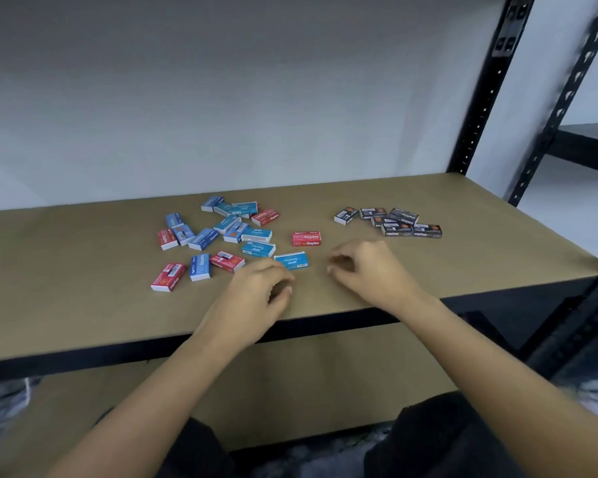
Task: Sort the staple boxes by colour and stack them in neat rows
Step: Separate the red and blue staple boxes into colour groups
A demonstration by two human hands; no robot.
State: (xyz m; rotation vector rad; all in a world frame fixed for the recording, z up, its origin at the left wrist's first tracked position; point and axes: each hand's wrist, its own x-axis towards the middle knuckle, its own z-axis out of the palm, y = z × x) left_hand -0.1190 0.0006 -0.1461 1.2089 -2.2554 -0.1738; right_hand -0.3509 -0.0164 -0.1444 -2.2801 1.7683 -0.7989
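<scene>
Small staple boxes lie scattered on a brown shelf board (83, 291). Several blue boxes (258, 234) and red boxes (168, 277) are mixed together left of centre. One red box (306, 238) lies apart, and a light blue box (291, 261) sits just in front of it. Several black boxes (396, 222) form a loose group at the right. My left hand (259, 291) hovers near the light blue box with loosely curled fingers, holding nothing. My right hand (363, 267) hangs beside it, fingers loosely curled and empty.
Black perforated metal uprights (480, 108) frame the shelf at the right. A black front rail (342, 322) edges the board, with a lower brown shelf (290, 384) beneath. A pale wall stands behind. My dark-clad knees show at the bottom.
</scene>
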